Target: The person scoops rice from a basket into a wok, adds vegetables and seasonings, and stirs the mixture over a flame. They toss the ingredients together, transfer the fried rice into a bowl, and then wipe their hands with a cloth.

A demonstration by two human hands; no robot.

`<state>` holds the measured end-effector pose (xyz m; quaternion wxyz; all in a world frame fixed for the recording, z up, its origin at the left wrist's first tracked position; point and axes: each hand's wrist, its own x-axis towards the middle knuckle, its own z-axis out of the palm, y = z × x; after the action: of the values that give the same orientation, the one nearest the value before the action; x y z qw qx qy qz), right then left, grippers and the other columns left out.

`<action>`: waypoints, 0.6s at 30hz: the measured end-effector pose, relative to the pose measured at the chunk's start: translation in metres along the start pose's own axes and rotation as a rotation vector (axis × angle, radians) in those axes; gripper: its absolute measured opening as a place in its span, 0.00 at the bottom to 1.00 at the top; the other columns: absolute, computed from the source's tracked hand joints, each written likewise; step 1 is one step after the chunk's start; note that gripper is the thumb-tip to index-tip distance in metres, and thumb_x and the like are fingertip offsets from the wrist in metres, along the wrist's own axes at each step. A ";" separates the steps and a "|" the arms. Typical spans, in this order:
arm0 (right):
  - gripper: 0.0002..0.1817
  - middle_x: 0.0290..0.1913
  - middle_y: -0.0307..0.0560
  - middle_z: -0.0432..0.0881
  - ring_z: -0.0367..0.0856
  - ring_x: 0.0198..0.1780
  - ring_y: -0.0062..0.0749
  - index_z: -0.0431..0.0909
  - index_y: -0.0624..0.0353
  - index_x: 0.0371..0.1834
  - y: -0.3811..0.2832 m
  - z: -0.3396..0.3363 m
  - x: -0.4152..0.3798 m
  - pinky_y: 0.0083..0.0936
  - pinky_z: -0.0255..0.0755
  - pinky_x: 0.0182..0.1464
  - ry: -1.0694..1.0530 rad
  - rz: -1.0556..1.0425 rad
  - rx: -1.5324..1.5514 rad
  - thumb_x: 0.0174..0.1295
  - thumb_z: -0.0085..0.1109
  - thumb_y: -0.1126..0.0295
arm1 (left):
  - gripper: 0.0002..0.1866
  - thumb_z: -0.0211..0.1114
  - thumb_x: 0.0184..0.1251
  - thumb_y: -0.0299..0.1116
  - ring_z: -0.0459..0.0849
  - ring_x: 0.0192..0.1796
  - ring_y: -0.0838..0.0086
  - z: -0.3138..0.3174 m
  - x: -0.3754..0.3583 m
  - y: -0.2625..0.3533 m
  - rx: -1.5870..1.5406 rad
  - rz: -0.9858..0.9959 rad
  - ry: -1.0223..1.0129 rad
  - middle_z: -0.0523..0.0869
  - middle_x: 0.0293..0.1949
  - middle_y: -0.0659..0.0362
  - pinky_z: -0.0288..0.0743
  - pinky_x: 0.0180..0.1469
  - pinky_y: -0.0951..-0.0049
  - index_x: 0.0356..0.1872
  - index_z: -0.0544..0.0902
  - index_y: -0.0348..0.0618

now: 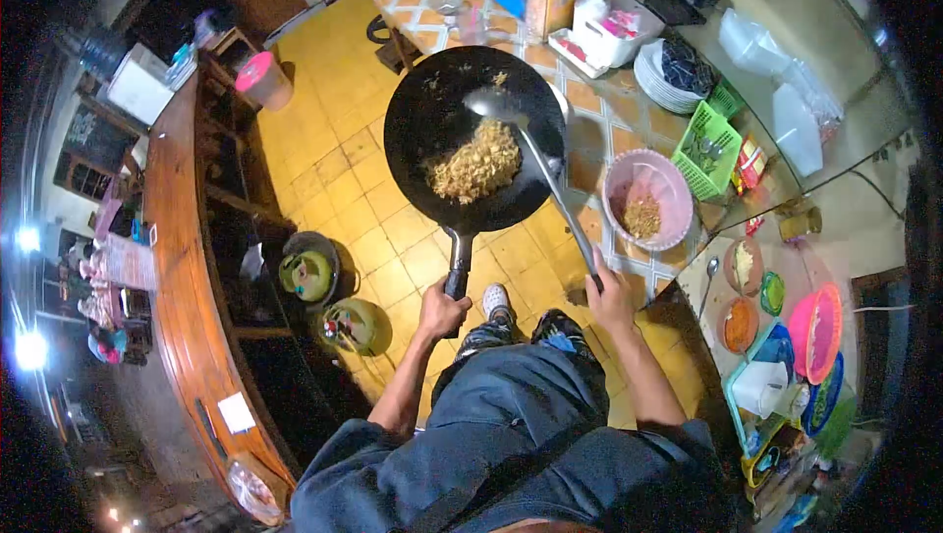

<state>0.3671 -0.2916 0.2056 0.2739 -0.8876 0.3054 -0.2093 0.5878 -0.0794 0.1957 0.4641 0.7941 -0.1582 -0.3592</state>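
A black wok (413,140) is held out over the floor by its handle, with my left hand (444,311) closed round the grip. Fried rice (476,165) lies heaped in the lower middle of the wok, and a few bits stick near its far side. My right hand (610,292) grips the long handle of a metal ladle (538,152). The ladle's bowl is inside the wok, just beyond the heap. To the right of the wok stands a pink basin (678,184) with some brownish food at its bottom.
The tiled table (580,96) carries stacked white plates (656,79), a green basket (709,145) of spoons and a white container (638,22). Two green gas cylinders (351,327) stand on the floor at left, beside a wooden counter (182,268). Bowls of ingredients sit at right.
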 end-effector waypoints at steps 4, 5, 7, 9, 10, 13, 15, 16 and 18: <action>0.35 0.31 0.65 0.76 0.76 0.32 0.56 0.53 0.45 0.68 0.026 0.023 0.031 0.44 0.69 0.34 -0.072 0.131 -0.097 0.55 0.54 0.71 | 0.14 0.62 0.43 0.27 0.75 0.16 0.75 0.000 0.054 0.032 0.107 0.062 -0.007 0.74 0.15 0.58 0.69 0.18 0.72 0.34 0.74 0.33; 0.35 0.30 0.65 0.76 0.76 0.32 0.56 0.54 0.46 0.68 0.038 0.023 0.028 0.44 0.69 0.33 -0.053 0.054 -0.132 0.54 0.54 0.72 | 0.14 0.62 0.43 0.27 0.75 0.16 0.75 0.001 0.069 0.041 0.081 0.060 -0.005 0.74 0.15 0.57 0.69 0.18 0.72 0.33 0.74 0.33; 0.35 0.33 0.67 0.76 0.76 0.34 0.58 0.56 0.50 0.67 0.045 0.010 0.034 0.44 0.69 0.36 -0.197 0.119 -0.196 0.53 0.52 0.77 | 0.13 0.62 0.43 0.28 0.74 0.16 0.75 0.006 0.104 0.049 0.009 0.072 -0.009 0.74 0.15 0.57 0.69 0.19 0.72 0.32 0.74 0.32; 0.34 0.36 0.67 0.76 0.76 0.36 0.58 0.57 0.50 0.66 0.048 0.001 0.061 0.44 0.69 0.38 -0.074 -0.007 -0.107 0.53 0.52 0.77 | 0.15 0.62 0.44 0.25 0.73 0.16 0.76 0.011 0.136 0.048 0.019 0.081 -0.018 0.73 0.16 0.59 0.68 0.18 0.73 0.36 0.73 0.34; 0.34 0.39 0.67 0.77 0.77 0.38 0.58 0.58 0.51 0.66 0.041 -0.007 0.074 0.44 0.69 0.40 0.038 -0.128 -0.019 0.52 0.52 0.76 | 0.17 0.62 0.45 0.23 0.72 0.16 0.76 0.012 0.144 0.054 0.027 0.077 -0.029 0.72 0.17 0.61 0.67 0.18 0.74 0.40 0.72 0.35; 0.32 0.37 0.66 0.77 0.78 0.36 0.56 0.59 0.51 0.65 0.038 -0.011 0.119 0.45 0.69 0.42 -0.008 0.007 0.116 0.53 0.54 0.73 | 0.15 0.62 0.43 0.27 0.73 0.16 0.75 0.017 0.149 0.083 0.113 0.065 0.070 0.74 0.16 0.59 0.69 0.19 0.73 0.35 0.73 0.34; 0.32 0.28 0.65 0.77 0.76 0.30 0.59 0.58 0.50 0.65 0.042 -0.008 0.148 0.46 0.69 0.39 -0.071 0.077 -0.131 0.54 0.53 0.74 | 0.14 0.62 0.41 0.30 0.74 0.16 0.74 0.019 0.157 0.092 0.165 0.101 0.124 0.74 0.16 0.57 0.70 0.21 0.72 0.31 0.74 0.34; 0.32 0.28 0.65 0.77 0.76 0.30 0.59 0.58 0.50 0.65 0.049 -0.007 0.157 0.46 0.69 0.39 -0.077 0.077 -0.122 0.54 0.53 0.74 | 0.14 0.62 0.41 0.30 0.74 0.16 0.74 0.024 0.163 0.091 0.171 0.093 0.130 0.74 0.16 0.57 0.70 0.21 0.72 0.31 0.74 0.34; 0.32 0.26 0.65 0.76 0.75 0.27 0.60 0.58 0.52 0.65 0.063 -0.001 0.166 0.49 0.67 0.38 -0.107 0.097 -0.012 0.55 0.53 0.75 | 0.15 0.62 0.40 0.31 0.75 0.18 0.72 0.033 0.169 0.089 0.162 0.051 0.176 0.75 0.16 0.56 0.70 0.23 0.69 0.30 0.74 0.34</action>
<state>0.4601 -0.4426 0.2014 0.2941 -0.8834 0.3342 -0.1463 0.6884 -0.2452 0.1892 0.4195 0.8532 -0.1653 -0.2623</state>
